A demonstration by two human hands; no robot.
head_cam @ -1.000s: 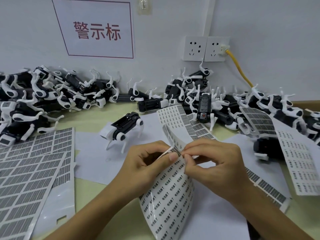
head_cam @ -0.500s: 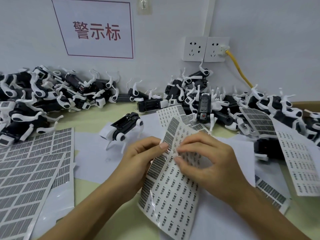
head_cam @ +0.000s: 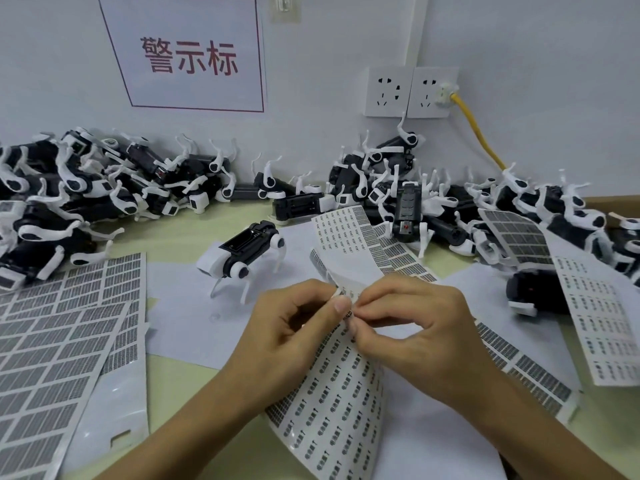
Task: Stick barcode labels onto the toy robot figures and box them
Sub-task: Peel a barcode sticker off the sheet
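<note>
My left hand (head_cam: 287,327) and right hand (head_cam: 412,323) both pinch the folded top edge of a barcode label sheet (head_cam: 332,403), thumbs and fingertips meeting at the near middle of the desk (head_cam: 173,237). The sheet's long axis runs from that fold toward me, curling over at the top. Just beyond, one toy robot dog (head_cam: 247,252) stands on its legs, its long body angled from near left to far right.

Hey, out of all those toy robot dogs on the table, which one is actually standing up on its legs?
The lone robot dog on the white paper just beyond the left hand. It stands upright on its white legs, apart from the piles along the wall, where the others lie tumbled.
</note>
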